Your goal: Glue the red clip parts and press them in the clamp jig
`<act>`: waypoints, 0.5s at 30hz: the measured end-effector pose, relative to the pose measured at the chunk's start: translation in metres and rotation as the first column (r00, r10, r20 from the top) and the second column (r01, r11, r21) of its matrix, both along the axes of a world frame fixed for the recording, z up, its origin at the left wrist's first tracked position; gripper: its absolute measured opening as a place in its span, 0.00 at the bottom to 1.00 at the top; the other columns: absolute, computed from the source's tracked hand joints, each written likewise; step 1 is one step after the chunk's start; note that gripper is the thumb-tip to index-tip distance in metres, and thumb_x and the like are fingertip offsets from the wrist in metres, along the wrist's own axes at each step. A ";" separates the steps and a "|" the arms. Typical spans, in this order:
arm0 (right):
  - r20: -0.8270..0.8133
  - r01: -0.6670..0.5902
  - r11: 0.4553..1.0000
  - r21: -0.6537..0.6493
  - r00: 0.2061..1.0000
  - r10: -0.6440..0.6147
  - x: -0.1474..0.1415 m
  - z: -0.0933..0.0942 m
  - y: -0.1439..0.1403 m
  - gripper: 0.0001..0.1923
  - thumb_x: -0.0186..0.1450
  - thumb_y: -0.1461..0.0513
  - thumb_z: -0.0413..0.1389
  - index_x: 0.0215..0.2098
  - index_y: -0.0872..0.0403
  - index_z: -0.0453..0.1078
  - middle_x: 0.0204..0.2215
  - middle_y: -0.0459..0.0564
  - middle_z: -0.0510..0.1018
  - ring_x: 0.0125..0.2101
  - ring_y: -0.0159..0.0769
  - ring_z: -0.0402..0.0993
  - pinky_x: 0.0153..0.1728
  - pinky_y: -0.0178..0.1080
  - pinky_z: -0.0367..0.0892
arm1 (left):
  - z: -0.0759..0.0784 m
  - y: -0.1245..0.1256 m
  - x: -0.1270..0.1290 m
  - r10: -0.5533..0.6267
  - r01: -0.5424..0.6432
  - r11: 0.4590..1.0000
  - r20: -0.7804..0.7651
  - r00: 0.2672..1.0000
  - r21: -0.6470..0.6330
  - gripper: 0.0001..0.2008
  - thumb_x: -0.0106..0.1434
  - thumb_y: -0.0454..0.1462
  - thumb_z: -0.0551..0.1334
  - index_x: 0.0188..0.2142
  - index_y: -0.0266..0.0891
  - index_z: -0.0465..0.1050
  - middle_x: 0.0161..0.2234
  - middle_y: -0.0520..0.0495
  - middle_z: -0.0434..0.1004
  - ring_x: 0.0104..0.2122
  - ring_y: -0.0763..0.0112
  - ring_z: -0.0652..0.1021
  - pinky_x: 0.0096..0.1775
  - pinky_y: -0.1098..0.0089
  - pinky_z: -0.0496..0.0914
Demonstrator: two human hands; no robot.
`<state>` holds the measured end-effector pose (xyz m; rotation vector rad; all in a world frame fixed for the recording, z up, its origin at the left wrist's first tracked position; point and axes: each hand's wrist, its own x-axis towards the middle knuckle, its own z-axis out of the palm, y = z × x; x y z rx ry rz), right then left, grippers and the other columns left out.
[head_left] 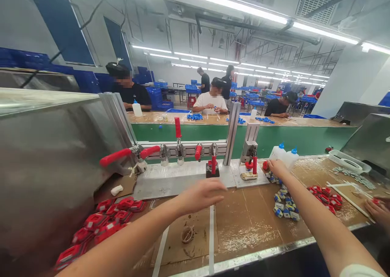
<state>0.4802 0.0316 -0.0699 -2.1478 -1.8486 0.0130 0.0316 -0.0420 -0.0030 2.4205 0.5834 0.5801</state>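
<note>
My left hand (202, 195) is stretched over the bench with its fingers extended, slightly blurred, and nothing visible in it. Just beyond it stands a toggle clamp with a red handle (213, 165) over a black block (212, 173). My right hand (278, 169) reaches forward, its fingertips closed on a small red plastic part (265, 165). Beside that hand is a separate clamp press with a red handle (254, 165) on a metal plate. Small blue, white and yellow blocks (285, 203) lie in a heap under my right forearm.
Red plastic frames (110, 220) are piled at the left, with more red parts (326, 197) at the right. White bottles with blue caps (291, 159) stand behind my right hand. Another person's hand (378, 208) works at the right edge. A metal housing (45, 167) bounds the left.
</note>
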 end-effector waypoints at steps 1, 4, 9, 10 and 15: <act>-0.050 0.011 0.999 0.036 0.999 -0.009 -0.002 0.000 0.005 0.16 0.71 0.55 0.52 0.40 0.54 0.79 0.35 0.58 0.83 0.42 0.48 0.78 0.44 0.44 0.67 | 0.002 -0.009 -0.019 0.038 -0.038 0.999 -0.008 0.999 0.012 0.13 0.72 0.43 0.61 0.52 0.47 0.78 0.51 0.45 0.81 0.50 0.63 0.80 0.53 0.65 0.74; -0.275 0.074 0.969 0.235 0.961 -0.007 -0.012 0.002 0.013 0.16 0.68 0.55 0.51 0.39 0.53 0.79 0.35 0.54 0.84 0.40 0.44 0.78 0.43 0.42 0.69 | 0.000 -0.028 -0.076 0.181 -0.177 0.978 -0.033 0.983 0.107 0.13 0.73 0.43 0.58 0.52 0.48 0.78 0.52 0.46 0.81 0.51 0.64 0.80 0.54 0.67 0.73; -0.580 0.368 0.722 0.586 0.813 0.056 -0.051 0.012 0.005 0.21 0.70 0.50 0.42 0.37 0.53 0.71 0.32 0.54 0.79 0.36 0.44 0.75 0.38 0.45 0.70 | -0.018 -0.049 -0.162 0.565 -0.518 0.805 -0.108 0.818 0.290 0.15 0.71 0.48 0.59 0.48 0.50 0.81 0.48 0.50 0.83 0.47 0.62 0.82 0.49 0.69 0.74; -0.631 0.447 0.637 0.628 0.771 0.081 -0.067 0.015 0.001 0.20 0.70 0.51 0.39 0.38 0.52 0.68 0.30 0.52 0.77 0.33 0.44 0.73 0.35 0.44 0.68 | -0.019 -0.054 -0.174 0.645 -0.580 0.748 -0.143 0.751 0.323 0.15 0.70 0.49 0.58 0.47 0.50 0.81 0.47 0.50 0.84 0.46 0.61 0.83 0.48 0.69 0.75; -0.609 0.648 0.170 0.743 0.549 0.572 -0.186 0.016 -0.035 0.08 0.67 0.59 0.46 0.29 0.48 0.58 0.21 0.44 0.59 0.20 0.37 0.58 0.23 0.42 0.53 | -0.022 -0.065 -0.197 0.828 -0.755 0.545 -0.376 0.416 0.365 0.14 0.68 0.47 0.61 0.48 0.49 0.80 0.54 0.50 0.80 0.48 0.60 0.82 0.44 0.69 0.74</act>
